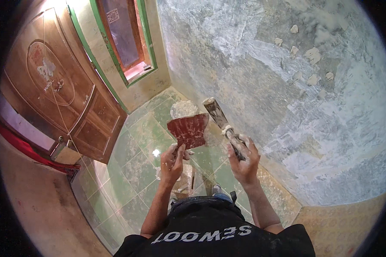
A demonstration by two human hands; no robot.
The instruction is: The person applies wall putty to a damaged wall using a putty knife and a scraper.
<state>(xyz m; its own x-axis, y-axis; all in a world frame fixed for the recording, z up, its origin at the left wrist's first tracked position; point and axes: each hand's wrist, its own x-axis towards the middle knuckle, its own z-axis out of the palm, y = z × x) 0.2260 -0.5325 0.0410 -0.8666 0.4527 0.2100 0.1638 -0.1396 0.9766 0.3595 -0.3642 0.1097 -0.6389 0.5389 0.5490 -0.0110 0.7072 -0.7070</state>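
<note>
Red and pale-smeared, the broad scraper (188, 130) looks light and stiff to me, pinched at its handle end by the left hand (172, 163) above the floor (131, 173); nearer the floor's right edge, the right hand (246, 162) grips the putty knife (218, 114) by its handle, I'd judge the surest hold.

A panelled wooden door (68, 92) and tiled floor (126, 171) suggest a home.
</note>
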